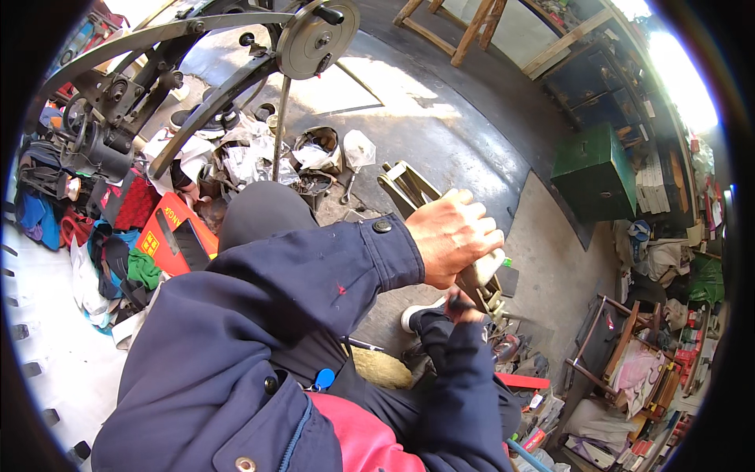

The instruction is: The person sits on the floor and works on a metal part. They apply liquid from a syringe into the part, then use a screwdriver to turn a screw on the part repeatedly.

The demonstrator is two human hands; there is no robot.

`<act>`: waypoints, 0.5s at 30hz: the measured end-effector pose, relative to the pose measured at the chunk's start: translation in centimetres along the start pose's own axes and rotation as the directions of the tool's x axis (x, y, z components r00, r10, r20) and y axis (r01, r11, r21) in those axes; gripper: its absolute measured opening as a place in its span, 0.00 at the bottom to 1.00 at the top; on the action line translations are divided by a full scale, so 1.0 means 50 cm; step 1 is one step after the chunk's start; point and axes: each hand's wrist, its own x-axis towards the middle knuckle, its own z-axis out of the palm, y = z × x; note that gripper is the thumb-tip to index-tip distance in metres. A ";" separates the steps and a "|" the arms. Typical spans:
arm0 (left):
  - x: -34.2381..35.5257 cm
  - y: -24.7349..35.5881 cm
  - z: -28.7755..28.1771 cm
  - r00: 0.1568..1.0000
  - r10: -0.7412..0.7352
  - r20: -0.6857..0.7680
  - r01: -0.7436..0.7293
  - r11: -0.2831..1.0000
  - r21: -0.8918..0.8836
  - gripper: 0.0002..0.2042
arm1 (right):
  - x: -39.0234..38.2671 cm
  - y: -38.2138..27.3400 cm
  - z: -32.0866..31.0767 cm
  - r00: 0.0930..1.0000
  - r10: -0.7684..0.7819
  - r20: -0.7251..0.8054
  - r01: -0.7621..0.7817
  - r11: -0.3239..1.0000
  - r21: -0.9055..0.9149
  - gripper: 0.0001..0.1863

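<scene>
My left hand (pixel 458 238) is closed in a fist over a pale, rounded piece (pixel 488 267), whose kind I cannot make out. It rests against an olive metal stand (pixel 409 186), which runs on behind and below the hand. Just below, nearer my body, my right hand (pixel 464 308) is closed around a dark-handled tool (pixel 458 303). The tool's working end is blurred or hidden. My palms and most of what the left fingers wrap are out of sight.
At the upper left stands a black sewing machine with a handwheel (pixel 318 38). Bags and scraps (pixel 252 149) lie beneath it. A red box (pixel 177 236) sits left of my knee. A green cabinet (pixel 594 173), a small wooden chair (pixel 617 346) and cluttered shelves line the right.
</scene>
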 end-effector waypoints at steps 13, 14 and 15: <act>0.012 0.006 -0.001 1.000 -0.026 0.010 0.025 0.999 0.042 0.21 | -0.616 -0.249 0.202 0.534 -0.833 -0.144 0.822 0.552 -0.141 0.31; 0.012 0.006 0.000 0.999 -0.029 0.022 0.028 0.999 0.045 0.21 | -0.596 -0.295 0.192 0.452 -0.875 -0.174 0.821 0.485 -0.302 0.29; 0.010 0.007 0.000 1.000 -0.015 0.026 0.014 0.999 0.037 0.21 | -0.574 -0.344 0.174 0.398 -0.911 -0.110 0.793 0.401 -0.458 0.24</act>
